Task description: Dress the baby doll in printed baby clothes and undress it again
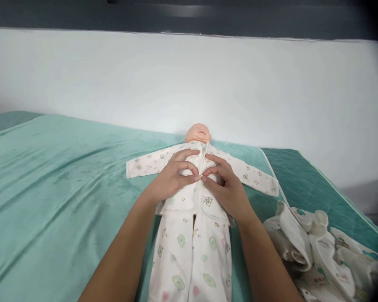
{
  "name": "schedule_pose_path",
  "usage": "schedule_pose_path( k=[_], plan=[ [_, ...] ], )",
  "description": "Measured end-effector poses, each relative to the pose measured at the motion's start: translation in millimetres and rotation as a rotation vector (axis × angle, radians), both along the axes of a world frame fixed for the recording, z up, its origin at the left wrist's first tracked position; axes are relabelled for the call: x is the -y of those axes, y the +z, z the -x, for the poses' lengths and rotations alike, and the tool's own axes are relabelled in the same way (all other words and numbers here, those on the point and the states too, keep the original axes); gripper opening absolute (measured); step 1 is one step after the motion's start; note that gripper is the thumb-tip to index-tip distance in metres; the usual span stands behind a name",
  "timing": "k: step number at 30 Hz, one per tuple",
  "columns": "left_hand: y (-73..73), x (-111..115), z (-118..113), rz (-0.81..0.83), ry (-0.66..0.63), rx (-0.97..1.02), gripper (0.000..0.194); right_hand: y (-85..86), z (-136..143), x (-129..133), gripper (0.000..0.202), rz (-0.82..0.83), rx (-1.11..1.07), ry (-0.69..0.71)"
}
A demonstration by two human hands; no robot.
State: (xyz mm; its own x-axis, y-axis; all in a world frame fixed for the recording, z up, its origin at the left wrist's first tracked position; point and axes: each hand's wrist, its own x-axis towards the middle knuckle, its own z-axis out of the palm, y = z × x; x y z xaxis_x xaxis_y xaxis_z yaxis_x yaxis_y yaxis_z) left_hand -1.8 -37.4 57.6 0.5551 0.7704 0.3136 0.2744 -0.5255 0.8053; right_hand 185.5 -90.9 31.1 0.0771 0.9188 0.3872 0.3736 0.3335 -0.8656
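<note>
A baby doll [198, 132] lies on its back, dressed in a white patterned jacket [181, 202] and matching trousers [176, 251]. Its sleeves stretch out to both sides. On the chest, my left hand [173, 176] pinches the left side of the jacket's front opening between thumb and index finger. My right hand [225, 180] pinches the opening's other side, its fingertips almost touching those of my left hand. What lies between the fingertips is small and mostly hidden.
Green sheet [50, 188] covers the bed, with a darker quilted piece [315, 184] at the right. Crumpled white patterned clothes [327, 256] lie at the lower right. Behind the doll's head rises a white wall [176, 79].
</note>
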Motion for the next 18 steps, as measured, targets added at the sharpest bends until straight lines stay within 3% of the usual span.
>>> schedule_pose_path(
  k=[6, 13, 18],
  plan=[
    [4.1, -0.8, 0.8, 0.014, -0.015, -0.020, 0.013, 0.4, 3.3, 1.6, 0.003, -0.024, 0.010, -0.029],
    [3.8, 0.0, 1.9, 0.035, -0.030, -0.021, 0.014, 2.7, 8.3, 4.7, 0.004, -0.161, 0.075, -0.068],
    [4.9, 0.7, 2.8, 0.060, -0.044, -0.013, 0.013, 3.1, 4.1, 5.2, 0.007, -0.045, -0.007, -0.038]
  ],
)
